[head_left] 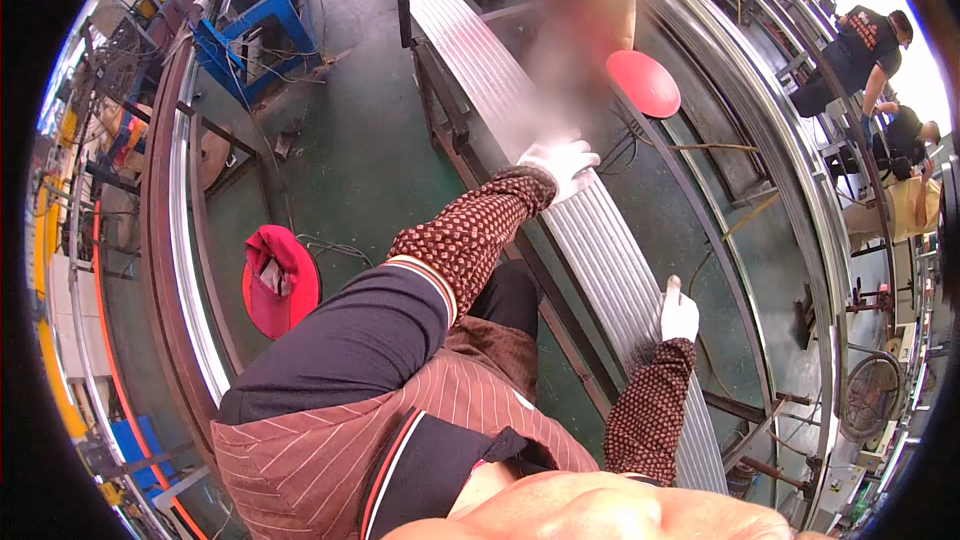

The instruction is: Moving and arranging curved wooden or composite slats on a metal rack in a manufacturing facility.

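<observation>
A long row of silvery metal tubes [608, 258], lying side by side, slants from the far left to the near right in front of me. My left hand [562, 168], in a white glove, lies across the row with its fingers bent over the far-right edge. Nearer to me, my right hand [680, 317], also white-gloved, is at the right edge of the tubes. Its thumb stretches away from me, while its other fingers are hidden. Patterned brown sleeve covers reach both wrists. A pale blur hides part of the row just beyond my left hand.
Dark metal rails [575, 340] run beneath the tubes. On my left are a red padded stool [275, 285] and a blue frame [262, 35]. A round red seat [643, 83] stands to the far right. Long curved rails [800, 190] flank the right side, with people [858, 55] beyond.
</observation>
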`<state>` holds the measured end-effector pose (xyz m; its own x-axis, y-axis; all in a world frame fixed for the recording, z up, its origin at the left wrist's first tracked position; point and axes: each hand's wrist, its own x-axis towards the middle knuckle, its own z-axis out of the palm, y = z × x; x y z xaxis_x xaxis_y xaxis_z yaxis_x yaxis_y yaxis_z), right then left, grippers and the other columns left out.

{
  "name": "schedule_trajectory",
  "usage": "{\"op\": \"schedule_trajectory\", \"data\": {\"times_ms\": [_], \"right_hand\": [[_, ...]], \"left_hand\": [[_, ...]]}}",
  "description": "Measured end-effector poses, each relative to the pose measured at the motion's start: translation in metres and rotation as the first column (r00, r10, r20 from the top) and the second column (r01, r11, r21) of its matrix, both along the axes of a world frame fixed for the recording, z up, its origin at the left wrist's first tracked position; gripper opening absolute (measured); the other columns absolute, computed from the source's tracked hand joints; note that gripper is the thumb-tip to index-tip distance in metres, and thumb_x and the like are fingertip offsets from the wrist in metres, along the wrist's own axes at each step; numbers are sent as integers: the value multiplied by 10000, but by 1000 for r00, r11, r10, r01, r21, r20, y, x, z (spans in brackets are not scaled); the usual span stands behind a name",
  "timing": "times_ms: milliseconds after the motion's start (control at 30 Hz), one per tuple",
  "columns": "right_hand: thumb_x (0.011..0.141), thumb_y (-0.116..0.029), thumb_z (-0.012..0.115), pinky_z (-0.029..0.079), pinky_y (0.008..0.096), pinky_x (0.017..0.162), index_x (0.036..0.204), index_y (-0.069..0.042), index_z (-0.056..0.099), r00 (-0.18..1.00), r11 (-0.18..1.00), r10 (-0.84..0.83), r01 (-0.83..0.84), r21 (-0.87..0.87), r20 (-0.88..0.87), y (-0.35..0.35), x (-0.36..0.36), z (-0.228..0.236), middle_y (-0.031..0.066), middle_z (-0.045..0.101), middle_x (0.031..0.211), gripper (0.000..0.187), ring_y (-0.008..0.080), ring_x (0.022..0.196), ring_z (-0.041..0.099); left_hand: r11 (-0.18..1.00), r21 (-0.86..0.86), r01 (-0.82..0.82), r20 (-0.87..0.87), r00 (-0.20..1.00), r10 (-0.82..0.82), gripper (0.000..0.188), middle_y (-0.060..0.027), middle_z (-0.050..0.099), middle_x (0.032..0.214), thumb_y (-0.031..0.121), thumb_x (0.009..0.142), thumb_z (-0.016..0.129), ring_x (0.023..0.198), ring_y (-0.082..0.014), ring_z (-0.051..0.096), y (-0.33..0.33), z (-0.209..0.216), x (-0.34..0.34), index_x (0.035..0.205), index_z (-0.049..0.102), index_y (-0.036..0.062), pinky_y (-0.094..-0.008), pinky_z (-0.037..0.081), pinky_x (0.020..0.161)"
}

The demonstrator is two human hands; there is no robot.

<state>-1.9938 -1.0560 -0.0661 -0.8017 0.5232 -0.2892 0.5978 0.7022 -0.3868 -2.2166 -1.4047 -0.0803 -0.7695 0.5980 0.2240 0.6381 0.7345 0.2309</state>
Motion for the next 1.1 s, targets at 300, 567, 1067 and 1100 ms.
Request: {"op": "schedule_trajectory", "data": {"times_ms": [300, 567, 1067, 1100], "right_hand": [[1104, -766, 366, 532, 544, 964, 1082, -49, 862, 999, 999, 29, -29, -36, 23, -4, -4, 2, 241, 811, 1039, 872, 452, 1050, 755], [1108, -743, 394, 547, 480, 950, 998, -76, 852, 998, 997, 6, -1, -78, 55, -5, -5, 16, 179, 803, 924, 817, 360, 961, 769], [1109, -797, 331, 539, 509, 1058, 1072, -87, 854, 992, 993, 14, 1, -119, 123, -6, -4, 21, 203, 818, 1115, 882, 394, 1147, 753], [1106, -803, 327, 540, 511, 1052, 1062, -90, 856, 995, 997, 28, -21, -71, 100, -4, -2, 18, 204, 819, 1103, 889, 396, 1138, 755]], "left_hand": [[999, -42, -18, -35, 999, 17, 406, -24, 726, 1331, 441, 1072, 635, 1362, -250, 574, -3, 4, -6, 1372, 743, 189, -499, 377, 1226], [998, -49, 44, -78, 996, -48, 392, -50, 711, 1366, 369, 1064, 641, 1379, -281, 558, -1, 28, 2, 1378, 724, 150, -511, 363, 1242], [997, -56, 50, -81, 995, -55, 433, -57, 677, 1458, 383, 1083, 630, 1489, -305, 499, -4, 10, -5, 1451, 691, 162, -548, 311, 1299], [998, -36, 47, -102, 994, -51, 434, -56, 673, 1465, 386, 1083, 631, 1492, -307, 497, 0, 11, -4, 1454, 688, 167, -553, 305, 1306]]}}
